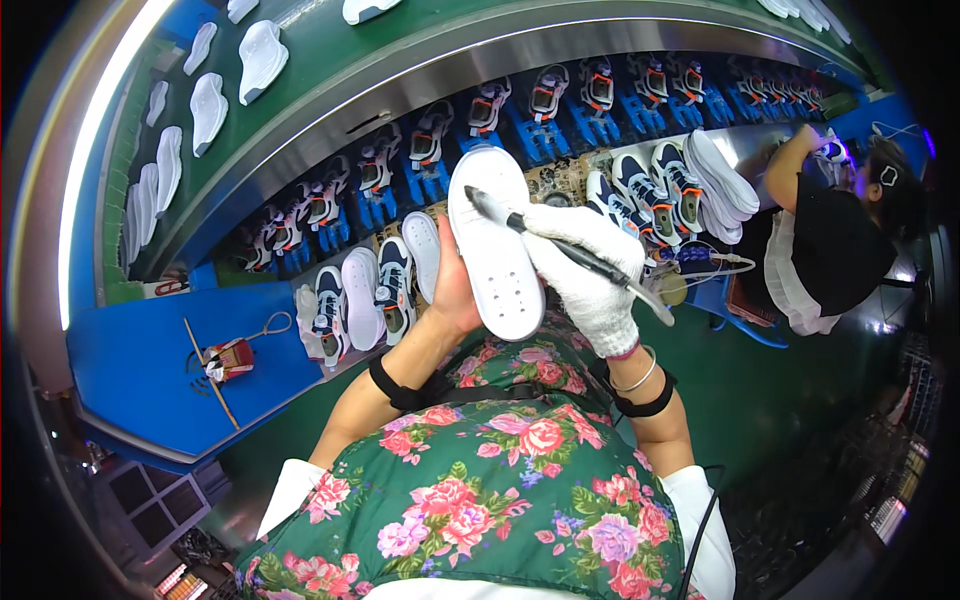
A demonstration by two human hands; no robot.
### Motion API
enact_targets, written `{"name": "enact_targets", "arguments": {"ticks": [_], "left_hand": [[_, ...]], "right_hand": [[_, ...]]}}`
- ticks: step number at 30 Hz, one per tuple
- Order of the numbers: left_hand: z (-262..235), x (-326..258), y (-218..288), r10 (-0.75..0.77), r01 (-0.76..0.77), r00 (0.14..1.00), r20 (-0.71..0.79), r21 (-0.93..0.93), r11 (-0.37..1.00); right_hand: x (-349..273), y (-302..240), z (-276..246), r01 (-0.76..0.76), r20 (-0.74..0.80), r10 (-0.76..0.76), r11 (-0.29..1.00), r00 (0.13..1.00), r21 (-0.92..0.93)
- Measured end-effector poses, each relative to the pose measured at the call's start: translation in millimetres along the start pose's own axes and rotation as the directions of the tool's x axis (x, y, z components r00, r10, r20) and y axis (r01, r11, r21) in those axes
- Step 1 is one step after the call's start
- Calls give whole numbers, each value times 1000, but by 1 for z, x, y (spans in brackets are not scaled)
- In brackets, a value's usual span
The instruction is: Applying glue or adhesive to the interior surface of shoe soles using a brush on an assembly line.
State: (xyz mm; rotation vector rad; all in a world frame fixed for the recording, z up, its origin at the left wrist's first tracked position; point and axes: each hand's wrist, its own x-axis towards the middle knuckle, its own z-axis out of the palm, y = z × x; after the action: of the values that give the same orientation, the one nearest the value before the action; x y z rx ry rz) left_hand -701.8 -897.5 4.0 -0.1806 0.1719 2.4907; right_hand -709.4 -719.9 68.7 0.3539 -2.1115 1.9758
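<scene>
My left hand (455, 285) holds a white shoe sole (493, 240) upright from behind, its inner side with small holes facing me. In a white knit glove, my right hand (590, 270) grips a thin dark brush (560, 248) like a pen. The brush tip rests on the upper part of the sole. Both forearms carry black bands above a green flowered apron (500, 480).
Shoes and white soles (375, 285) lie in a row on the blue bench (140, 350) ahead. Shoes on blue holders (430, 150) line a curved conveyor, with white soles (262, 60) on the green belt above. A person in black (830, 245) works at the right.
</scene>
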Motion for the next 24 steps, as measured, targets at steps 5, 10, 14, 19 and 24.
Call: {"name": "enact_targets", "arguments": {"ticks": [5, 10, 14, 19, 24], "left_hand": [[25, 10, -20, 228, -129, 956, -183, 435, 891], [10, 12, -18, 216, -53, 954, -210, 590, 806], [6, 9, -14, 159, -161, 987, 28, 301, 940], [-1, 6, -4, 209, -108, 958, -197, 429, 897], [4, 9, 0, 94, -134, 982, 165, 245, 960]], "right_hand": [[22, -7, -1, 428, 87, -433, 804, 897, -413], [-4, -1, 7, 473, 269, -394, 795, 879, -380], [4, -6, -11, 370, 120, -352, 903, 928, -218], [-14, 12, 1, 449, 242, -387, 838, 890, -310], [-2, 2, -16, 288, 16, -289, 948, 957, -136]]}}
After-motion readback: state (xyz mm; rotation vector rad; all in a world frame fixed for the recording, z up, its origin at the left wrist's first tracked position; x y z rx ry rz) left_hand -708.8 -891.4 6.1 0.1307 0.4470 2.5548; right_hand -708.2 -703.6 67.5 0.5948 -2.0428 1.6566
